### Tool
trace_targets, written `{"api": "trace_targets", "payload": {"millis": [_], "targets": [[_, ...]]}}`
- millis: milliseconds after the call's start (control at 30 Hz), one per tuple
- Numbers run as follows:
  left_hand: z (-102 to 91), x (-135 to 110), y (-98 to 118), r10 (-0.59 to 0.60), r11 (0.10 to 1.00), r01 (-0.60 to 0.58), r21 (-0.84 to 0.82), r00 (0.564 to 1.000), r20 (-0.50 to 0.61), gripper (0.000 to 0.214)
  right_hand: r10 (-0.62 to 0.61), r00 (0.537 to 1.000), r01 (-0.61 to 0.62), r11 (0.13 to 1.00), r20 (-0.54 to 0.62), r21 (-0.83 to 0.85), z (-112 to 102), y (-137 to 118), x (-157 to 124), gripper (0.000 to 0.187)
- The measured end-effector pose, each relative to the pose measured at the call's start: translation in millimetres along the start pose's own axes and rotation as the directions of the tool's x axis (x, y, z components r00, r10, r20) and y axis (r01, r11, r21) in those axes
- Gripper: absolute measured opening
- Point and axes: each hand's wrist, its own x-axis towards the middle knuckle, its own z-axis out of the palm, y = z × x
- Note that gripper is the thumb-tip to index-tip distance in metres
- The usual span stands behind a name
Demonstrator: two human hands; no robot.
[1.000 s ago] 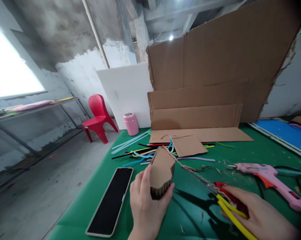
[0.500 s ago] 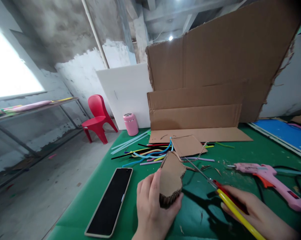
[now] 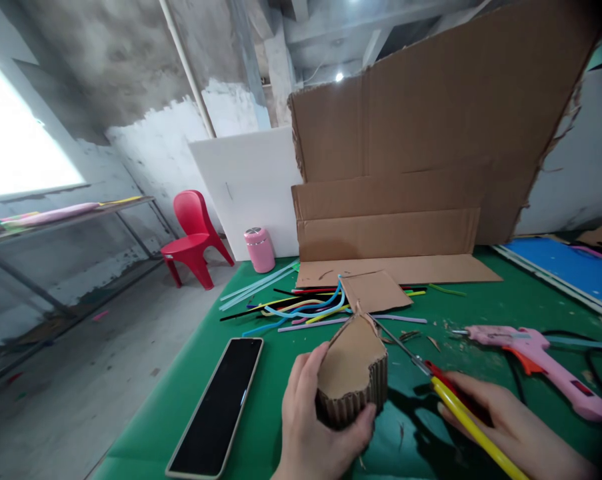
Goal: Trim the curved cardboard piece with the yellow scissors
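Observation:
My left hand (image 3: 318, 427) is wrapped around a small heart-shaped cardboard box (image 3: 353, 370) with corrugated sides, held just above the green table (image 3: 191, 353). My right hand (image 3: 515, 427) grips red-and-yellow-handled scissors (image 3: 445, 393). Their blades point up-left and the tips touch the box's upper right edge. A thin cardboard sliver (image 3: 411, 335) lies on the table behind the blades.
A black phone (image 3: 215, 407) lies left of my left hand. Coloured straws (image 3: 301, 308) and a small cardboard piece (image 3: 373, 290) lie beyond the box. A pink glue gun (image 3: 535, 357) rests at right. Large cardboard sheets (image 3: 421, 167), a white board, a pink cup (image 3: 260, 249) and a red chair (image 3: 195, 233) stand behind.
My left hand turned the box and drew it nearer and rightward. The long cardboard strip that trailed from it a second ago has come off. The scissors have shifted left along the box's edge.

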Motion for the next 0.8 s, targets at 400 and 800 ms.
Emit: {"api": "trace_targets", "payload": {"millis": [400, 800], "targets": [[-5.1, 10.6, -5.7, 0.108, 0.961, -0.066, 0.270, 0.983, -0.145, 0.073, 0.074, 0.988, -0.104, 0.968, -0.138, -0.230, 7.4, 32.2, -8.1, 0.061], [-8.9, 14.2, -4.9, 0.240, 0.930, -0.192, 0.314, 0.963, -0.122, 0.066, 0.055, 0.993, -0.079, 0.964, -0.101, -0.253, 11.6, 32.1, -7.1, 0.055]]}}
